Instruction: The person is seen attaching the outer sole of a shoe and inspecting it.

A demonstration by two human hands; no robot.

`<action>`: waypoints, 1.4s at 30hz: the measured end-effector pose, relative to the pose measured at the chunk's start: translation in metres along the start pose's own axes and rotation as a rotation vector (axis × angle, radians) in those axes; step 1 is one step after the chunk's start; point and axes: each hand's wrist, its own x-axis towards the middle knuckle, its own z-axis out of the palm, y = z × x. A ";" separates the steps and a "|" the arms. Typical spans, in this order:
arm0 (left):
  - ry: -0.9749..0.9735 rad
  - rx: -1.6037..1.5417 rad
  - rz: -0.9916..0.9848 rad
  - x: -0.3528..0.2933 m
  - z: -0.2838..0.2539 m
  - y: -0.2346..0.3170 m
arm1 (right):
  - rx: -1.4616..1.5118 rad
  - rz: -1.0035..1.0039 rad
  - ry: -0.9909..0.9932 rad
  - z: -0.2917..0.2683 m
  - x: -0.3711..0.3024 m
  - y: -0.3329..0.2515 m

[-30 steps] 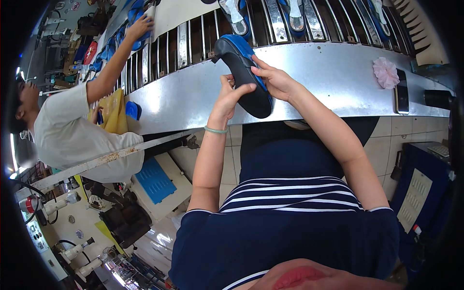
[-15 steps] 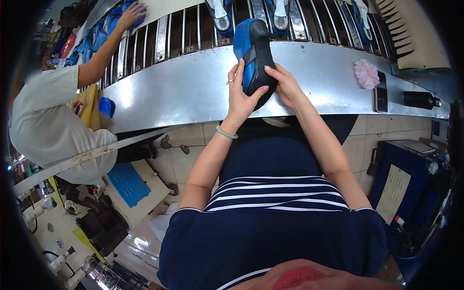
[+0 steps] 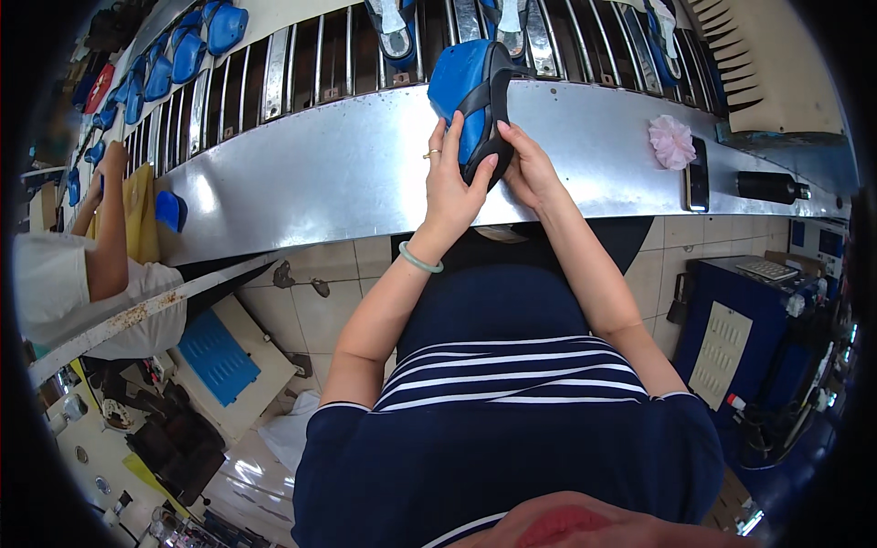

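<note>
Between my hands is a black sandal with a strap crossing a blue shoe last that fills it. It is tilted on its side above the metal ledge, its heel end pointing away from me. My left hand grips the near end from the left, fingers along the blue side and thumb on the black part. My right hand holds the black sole side from the right, its lower fingers hidden behind the shoe. Beyond them, more sandals on blue lasts lie on the roller conveyor.
On the ledge at right are a pink scrunchie, a phone and a black bottle. Several blue lasts with straps line the far left. A co-worker sits at left near a yellow cloth and a blue piece.
The sandal has rolled in my hands, so more of the blue last shows and less of the black sole. The co-worker's hand has left the blue lasts and moved down and left.
</note>
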 end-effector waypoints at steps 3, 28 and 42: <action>-0.019 0.035 -0.011 -0.001 -0.007 0.003 | -0.019 -0.030 0.016 0.004 -0.002 0.002; 0.161 -0.134 -0.065 -0.015 0.009 -0.010 | -0.161 -0.132 0.127 0.022 -0.008 0.013; 0.239 -0.051 -0.056 -0.020 0.015 -0.013 | -0.201 -0.177 0.131 0.024 -0.009 0.018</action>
